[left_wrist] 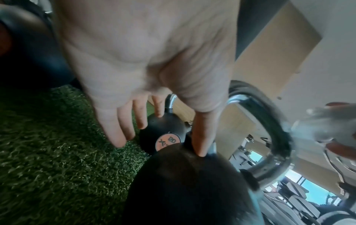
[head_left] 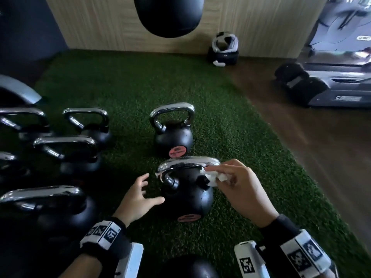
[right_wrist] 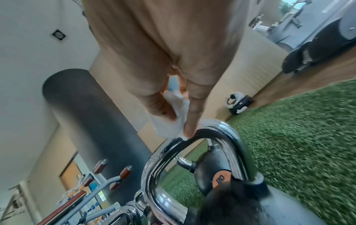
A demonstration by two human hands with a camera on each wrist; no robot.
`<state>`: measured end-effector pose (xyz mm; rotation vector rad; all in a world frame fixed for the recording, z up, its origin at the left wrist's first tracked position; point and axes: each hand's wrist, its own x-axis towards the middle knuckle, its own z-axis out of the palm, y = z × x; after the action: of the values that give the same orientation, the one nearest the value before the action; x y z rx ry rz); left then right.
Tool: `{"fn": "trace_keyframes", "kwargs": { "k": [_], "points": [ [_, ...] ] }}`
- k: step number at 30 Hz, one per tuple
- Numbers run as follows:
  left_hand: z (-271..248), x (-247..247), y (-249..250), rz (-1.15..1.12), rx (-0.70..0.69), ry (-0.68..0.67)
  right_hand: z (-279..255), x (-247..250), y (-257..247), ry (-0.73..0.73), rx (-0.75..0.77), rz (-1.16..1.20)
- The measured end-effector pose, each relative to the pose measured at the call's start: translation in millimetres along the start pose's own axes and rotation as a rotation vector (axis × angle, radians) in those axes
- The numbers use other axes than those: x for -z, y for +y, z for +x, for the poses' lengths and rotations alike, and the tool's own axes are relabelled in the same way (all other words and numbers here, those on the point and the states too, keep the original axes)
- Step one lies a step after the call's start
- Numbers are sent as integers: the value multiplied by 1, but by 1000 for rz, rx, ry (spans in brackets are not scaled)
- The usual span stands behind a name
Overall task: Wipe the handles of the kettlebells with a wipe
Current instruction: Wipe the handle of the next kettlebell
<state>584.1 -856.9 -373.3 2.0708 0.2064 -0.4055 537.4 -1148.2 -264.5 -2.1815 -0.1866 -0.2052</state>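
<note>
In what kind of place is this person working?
Most likely a gym: chrome-handled kettlebells stand on green artificial turf, a black punching bag hangs above, and a treadmill stands at the right.

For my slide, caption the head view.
Right hand presses a white wipe to a kettlebell's chrome handle; left hand hovers open.

Second kettlebell (head_left: 173, 135) stands behind near kettlebell (head_left: 187, 199).

Two hands are showing, the right hand (head_left: 239, 189) gripping one wipe (head_left: 213, 177). At least seven kettlebells are sitting around them, the nearest kettlebell (head_left: 187, 195) between both.
</note>
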Motion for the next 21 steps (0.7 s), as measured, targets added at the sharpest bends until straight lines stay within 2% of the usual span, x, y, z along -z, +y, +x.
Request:
{"fn": "trace_keyframes", "kwargs": {
  "k": [6, 11, 14, 17, 21],
  "points": [
    [27, -20, -7, 38, -82, -131, 30, -18, -5, 178, 201, -104],
    [29, -39, 1, -28, -162, -132, 34, -39, 0, 228, 293, -127],
    [34, -42, 3, -36, -167, -115, 33, -54, -5, 215, 355, -229],
    [41, -40, 0, -14, -197, -148, 29, -62, -12, 210, 346, -320],
    [44, -39, 2, -27, -250, -178, 23, -53, 7, 272, 239, -315]
  ]
}}
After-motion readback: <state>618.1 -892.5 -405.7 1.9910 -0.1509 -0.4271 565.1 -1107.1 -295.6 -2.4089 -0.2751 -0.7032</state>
